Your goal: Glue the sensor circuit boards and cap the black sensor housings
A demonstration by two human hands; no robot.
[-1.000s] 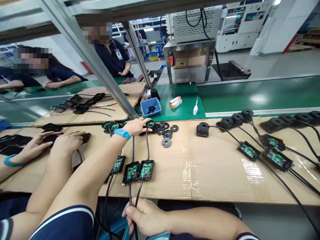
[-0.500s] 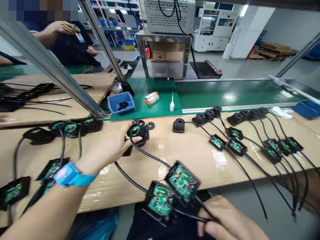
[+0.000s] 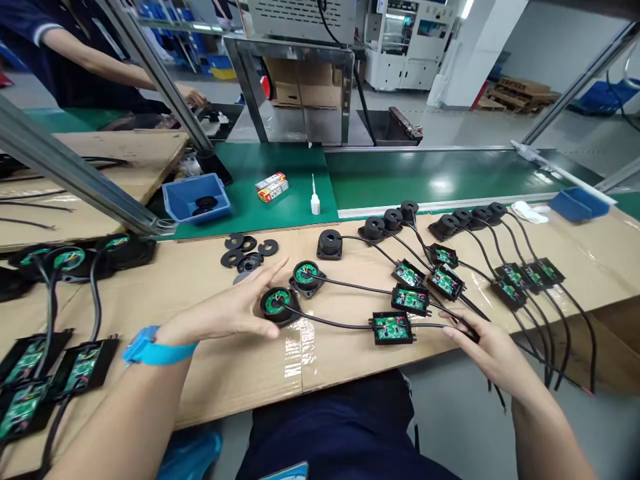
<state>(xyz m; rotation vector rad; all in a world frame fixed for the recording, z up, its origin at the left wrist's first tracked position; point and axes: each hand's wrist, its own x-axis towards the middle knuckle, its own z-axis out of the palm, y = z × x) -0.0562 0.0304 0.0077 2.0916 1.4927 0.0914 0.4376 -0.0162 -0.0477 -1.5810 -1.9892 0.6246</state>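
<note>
My left hand is lying flat and open against the round sensor head; my right hand is seemingly pinching its cables, which are running rightward.

Bare cardboard lies open in front of the left hand and between the two hands, so a hand could pass along the near edge. Toward the belt, loose black rings and round black housings crowd the way. To the right, circuit boxes and crossing cables block the surface, and a slanted metal post bars the far left.
</note>
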